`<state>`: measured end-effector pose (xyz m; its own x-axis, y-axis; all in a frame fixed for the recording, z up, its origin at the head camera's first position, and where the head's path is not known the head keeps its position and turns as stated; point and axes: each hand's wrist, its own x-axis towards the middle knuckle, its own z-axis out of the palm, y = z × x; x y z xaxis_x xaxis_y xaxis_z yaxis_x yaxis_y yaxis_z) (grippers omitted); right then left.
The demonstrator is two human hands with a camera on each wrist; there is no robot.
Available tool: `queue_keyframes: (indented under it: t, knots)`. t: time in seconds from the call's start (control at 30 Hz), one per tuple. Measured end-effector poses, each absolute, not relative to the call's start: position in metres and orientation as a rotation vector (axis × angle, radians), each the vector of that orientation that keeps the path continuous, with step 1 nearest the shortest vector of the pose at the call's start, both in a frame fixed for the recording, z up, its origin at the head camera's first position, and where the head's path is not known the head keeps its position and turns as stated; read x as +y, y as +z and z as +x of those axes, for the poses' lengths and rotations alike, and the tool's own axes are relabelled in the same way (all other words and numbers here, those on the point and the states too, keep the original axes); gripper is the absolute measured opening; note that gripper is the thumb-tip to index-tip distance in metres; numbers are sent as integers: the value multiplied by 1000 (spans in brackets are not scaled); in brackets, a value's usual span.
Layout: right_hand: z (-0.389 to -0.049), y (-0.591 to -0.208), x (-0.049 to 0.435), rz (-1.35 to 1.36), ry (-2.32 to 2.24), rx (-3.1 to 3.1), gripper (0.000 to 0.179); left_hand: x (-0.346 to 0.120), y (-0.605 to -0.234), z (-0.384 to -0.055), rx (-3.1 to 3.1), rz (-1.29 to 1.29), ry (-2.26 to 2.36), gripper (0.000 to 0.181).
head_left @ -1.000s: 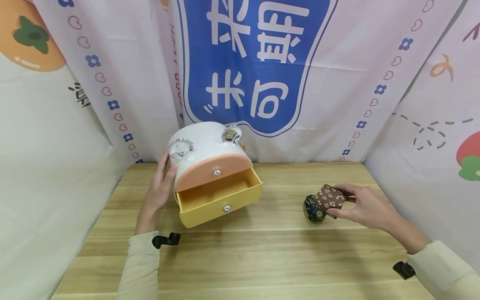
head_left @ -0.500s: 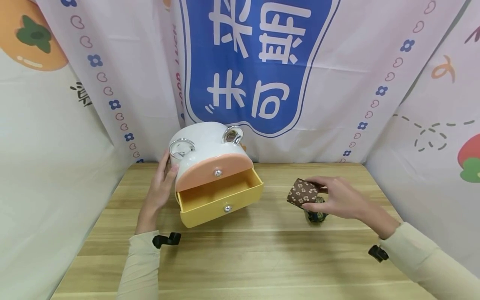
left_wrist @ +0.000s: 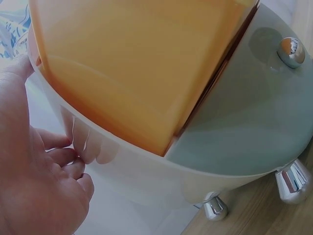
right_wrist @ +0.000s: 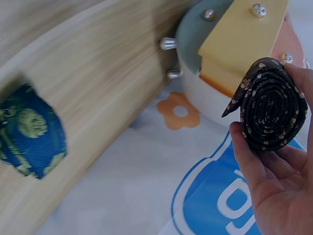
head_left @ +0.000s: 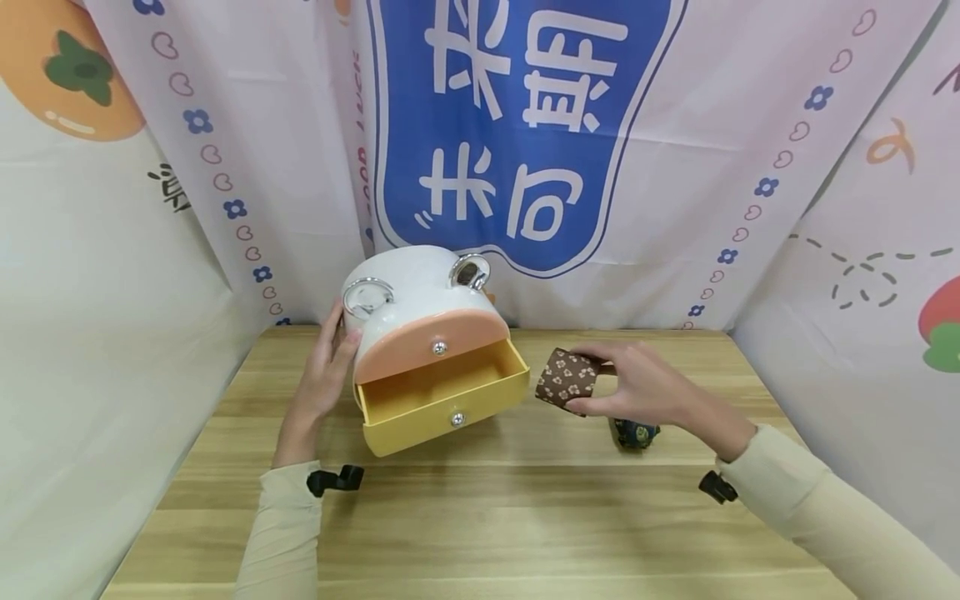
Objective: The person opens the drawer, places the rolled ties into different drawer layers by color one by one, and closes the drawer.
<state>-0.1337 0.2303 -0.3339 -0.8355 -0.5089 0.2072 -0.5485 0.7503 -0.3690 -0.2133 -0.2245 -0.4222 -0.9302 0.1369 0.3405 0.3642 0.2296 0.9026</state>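
My right hand (head_left: 637,383) grips a rolled-up necktie (head_left: 566,379), brown with pale flowers, just right of the pulled-out drawer. The right wrist view shows the coiled end of the roll (right_wrist: 271,105) pinched between thumb and fingers. A white rounded drawer box (head_left: 405,279) stands tilted towards the left back. Its yellow middle drawer (head_left: 450,408) is pulled out and looks bare inside. My left hand (head_left: 322,375) rests on the box's left side, fingertips touching the white wall (left_wrist: 132,166). Behind my right wrist lies a dark blue cloth bundle (head_left: 635,433) with a yellow-green pattern.
The box's peach top drawer (head_left: 420,346) and grey-green bottom drawer (left_wrist: 244,112) are closed. Two silver rings (head_left: 470,271) stick up from its top, and silver feet (left_wrist: 215,208) hold it off the wooden table (head_left: 480,525). Printed cloth (head_left: 300,167) hangs around the table.
My right hand has carried the rolled necktie left, from over the blue bundle to beside the yellow drawer. My left hand and the box have stayed in place.
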Motion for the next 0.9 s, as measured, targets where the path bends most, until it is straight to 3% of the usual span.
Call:
queue_keyframes:
  t: [0.9]
  knots:
    - [-163, -300, 158, 1028, 647, -2807, 69, -222, -418, -211, -2297, -481, -1816, 73]
